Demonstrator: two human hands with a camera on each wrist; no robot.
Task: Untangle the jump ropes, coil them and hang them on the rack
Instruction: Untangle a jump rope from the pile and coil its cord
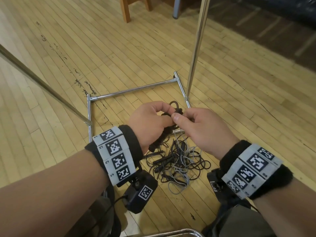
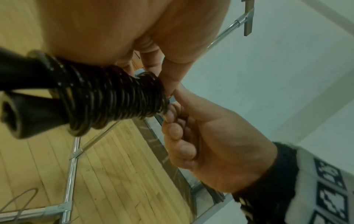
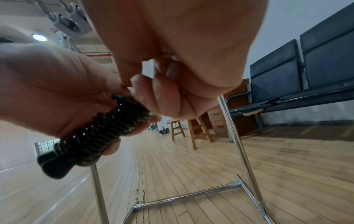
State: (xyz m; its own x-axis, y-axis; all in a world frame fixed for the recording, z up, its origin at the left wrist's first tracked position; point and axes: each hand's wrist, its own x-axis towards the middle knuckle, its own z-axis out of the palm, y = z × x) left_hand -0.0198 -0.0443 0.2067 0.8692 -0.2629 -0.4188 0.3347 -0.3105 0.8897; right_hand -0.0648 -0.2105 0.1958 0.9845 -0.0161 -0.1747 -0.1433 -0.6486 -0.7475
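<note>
Jump ropes [image 1: 177,161] are mostly left tangled on the floor, near the rack [image 1: 196,48] base. One coiled rope [image 2: 107,97] is gripped in the left hand [image 1: 147,120]; its top loop is pinched by the right hand [image 1: 196,124]. Nothing is seen hung yet.

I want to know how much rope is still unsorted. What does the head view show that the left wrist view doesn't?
Only the head view shows the tangled pile of ropes on the floor inside the rack base, with dark and grey cords mixed, and the small loop sticking up above the fingers. Only the left wrist view shows the two black handles side by side under the tight windings. Both show the left hand holding the coiled rope while the right hand pinches its end.
</note>
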